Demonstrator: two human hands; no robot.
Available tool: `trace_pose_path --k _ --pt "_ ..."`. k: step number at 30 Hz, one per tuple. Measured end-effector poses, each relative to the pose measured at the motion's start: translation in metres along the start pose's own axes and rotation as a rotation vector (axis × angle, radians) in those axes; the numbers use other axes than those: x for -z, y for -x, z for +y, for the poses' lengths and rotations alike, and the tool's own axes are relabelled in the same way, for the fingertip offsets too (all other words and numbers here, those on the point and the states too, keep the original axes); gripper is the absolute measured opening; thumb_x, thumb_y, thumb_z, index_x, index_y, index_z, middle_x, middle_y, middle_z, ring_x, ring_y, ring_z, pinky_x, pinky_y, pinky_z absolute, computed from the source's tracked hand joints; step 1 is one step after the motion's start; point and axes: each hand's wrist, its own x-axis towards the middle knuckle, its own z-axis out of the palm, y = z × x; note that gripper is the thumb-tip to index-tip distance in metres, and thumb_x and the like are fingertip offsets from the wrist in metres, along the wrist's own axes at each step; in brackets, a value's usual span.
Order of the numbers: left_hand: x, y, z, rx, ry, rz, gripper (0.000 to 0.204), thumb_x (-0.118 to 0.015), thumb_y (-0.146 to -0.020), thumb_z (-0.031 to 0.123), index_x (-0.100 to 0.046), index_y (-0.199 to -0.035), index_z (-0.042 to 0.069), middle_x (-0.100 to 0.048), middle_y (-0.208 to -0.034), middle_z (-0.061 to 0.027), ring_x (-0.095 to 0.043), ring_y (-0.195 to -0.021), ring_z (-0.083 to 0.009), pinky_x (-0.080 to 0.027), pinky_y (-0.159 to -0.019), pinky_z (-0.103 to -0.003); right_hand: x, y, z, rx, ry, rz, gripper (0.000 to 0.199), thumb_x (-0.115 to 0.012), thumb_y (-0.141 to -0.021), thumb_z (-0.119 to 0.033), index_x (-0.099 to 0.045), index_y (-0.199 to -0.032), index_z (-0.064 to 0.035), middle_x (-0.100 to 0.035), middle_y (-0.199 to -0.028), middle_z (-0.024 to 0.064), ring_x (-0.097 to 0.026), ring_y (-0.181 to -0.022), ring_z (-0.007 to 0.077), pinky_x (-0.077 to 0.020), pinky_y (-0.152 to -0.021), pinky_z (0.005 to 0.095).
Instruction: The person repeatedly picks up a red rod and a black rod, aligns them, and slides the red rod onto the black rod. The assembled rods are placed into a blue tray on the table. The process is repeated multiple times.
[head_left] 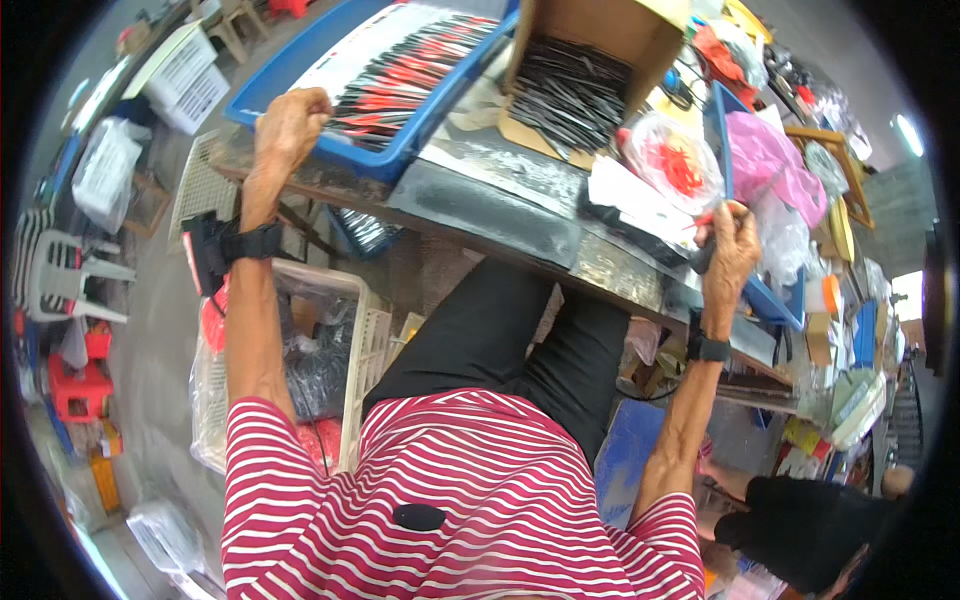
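My left hand (290, 128) is closed, fingers curled, over the near left rim of a blue tray (392, 160). Whatever it may hold is hidden. Slim black-and-red pieces (405, 85) lie in rows on white paper in that tray. My right hand (733, 245) pinches a small red piece (704, 219) at the bench's right side, beside a clear plastic bag (652, 135) of small red parts (678, 168). Between the hands, a cardboard box (650, 35) lies tipped toward me, holding many slim black pieces (570, 95).
The worn bench (490, 215) has a dark front edge above my knees. A white card (630, 200) lies near my right hand. Further right are a blue bin (770, 300) and a pink bag (765, 165). A cream crate (365, 350) stands by my left leg. Another person (800, 525) is at lower right.
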Motion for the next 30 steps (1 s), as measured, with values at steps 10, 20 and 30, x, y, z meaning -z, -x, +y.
trace_pose_path --k 10,20,30 --pt "-0.009 0.006 0.068 -0.385 0.161 0.266 0.015 -0.058 -0.080 0.002 -0.066 -0.093 0.004 -0.066 -0.095 -0.0112 -0.063 -0.089 -0.0242 -0.048 -0.083 -0.035 0.003 0.006 -0.001 -0.060 0.064 -0.182 0.034 -0.067 -0.084 -0.010 -0.058 -0.115 0.0024 -0.054 -0.072 -0.0012 -0.052 -0.057 0.0059 -0.0427 -0.051 0.0198" --pt "-0.129 -0.023 0.182 -0.582 0.343 0.025 0.018 -0.057 -0.072 -0.008 -0.063 -0.086 0.001 -0.060 -0.086 -0.0137 -0.058 -0.086 -0.0308 -0.047 -0.080 -0.039 0.006 0.018 -0.007 -0.221 -0.210 -0.128 0.026 -0.071 -0.079 -0.005 -0.061 -0.102 0.0033 -0.059 -0.070 0.0006 -0.050 -0.055 0.0052 -0.0402 -0.050 0.0187" --pt "-0.158 -0.034 0.179 -0.645 0.238 0.105 0.012 -0.059 -0.070 -0.002 -0.062 -0.078 0.006 -0.058 -0.087 -0.0104 -0.055 -0.089 -0.0309 -0.043 -0.073 -0.045 0.007 0.031 -0.001 -0.238 -0.262 -0.171 0.018 -0.067 -0.085 -0.011 -0.061 -0.096 0.0013 -0.058 -0.070 0.0022 -0.049 -0.051 0.0059 -0.0396 -0.048 0.0185"
